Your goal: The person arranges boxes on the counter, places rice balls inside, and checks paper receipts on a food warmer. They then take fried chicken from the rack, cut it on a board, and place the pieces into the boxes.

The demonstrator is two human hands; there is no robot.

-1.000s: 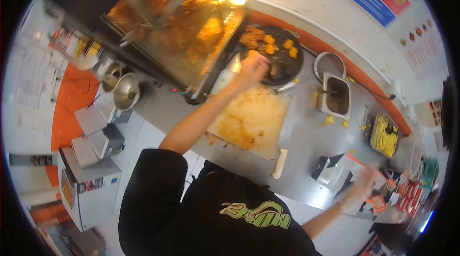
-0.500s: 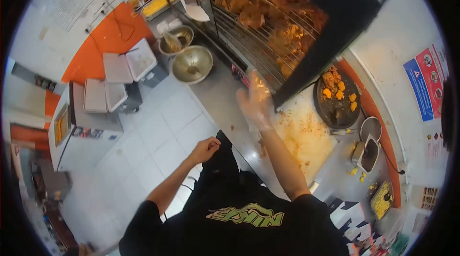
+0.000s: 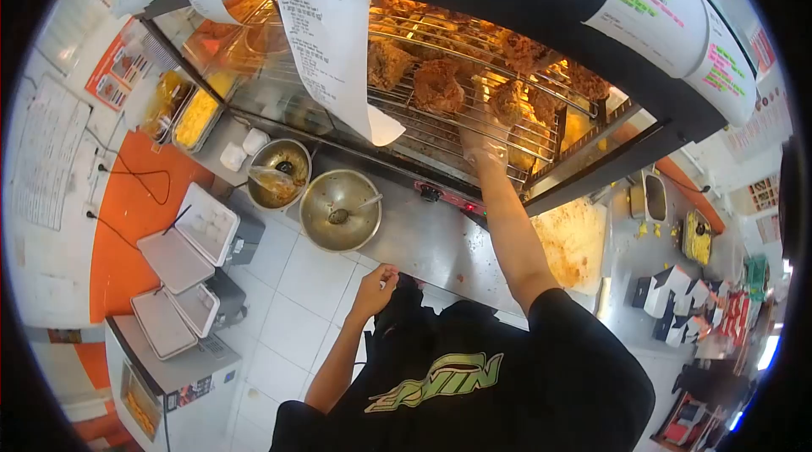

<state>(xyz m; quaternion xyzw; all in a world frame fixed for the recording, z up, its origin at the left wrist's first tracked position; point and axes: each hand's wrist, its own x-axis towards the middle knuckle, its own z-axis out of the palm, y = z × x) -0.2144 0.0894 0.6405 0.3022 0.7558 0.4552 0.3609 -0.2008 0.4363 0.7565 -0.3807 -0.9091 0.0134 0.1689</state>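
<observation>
Fried chicken (image 3: 438,84) sits in pieces on the wire rack (image 3: 406,109) of a lit warming cabinet, spread out in a single layer so each piece is open to the heat and easy to reach. The right hand (image 3: 484,132), in a thin clear glove, is stretched up into the cabinet with its fingers on or around one piece (image 3: 507,101) at the rack's front — whether it is truly gripped or only touched I cannot tell. The left hand (image 3: 375,283) hangs low by the waist, loosely curled and holding nothing, just beside the edge of the steel counter (image 3: 423,236). Long paper order slips (image 3: 326,29) hang from the cabinet's top edge, at eye level for reading. On the counter stand two metal bowls (image 3: 338,208), one with a spoon in it — close under the cabinet. To the right lies a crumb-stained cutting board (image 3: 573,241). White tiles cover the floor (image 3: 288,283), and the wall is orange and white.
</observation>
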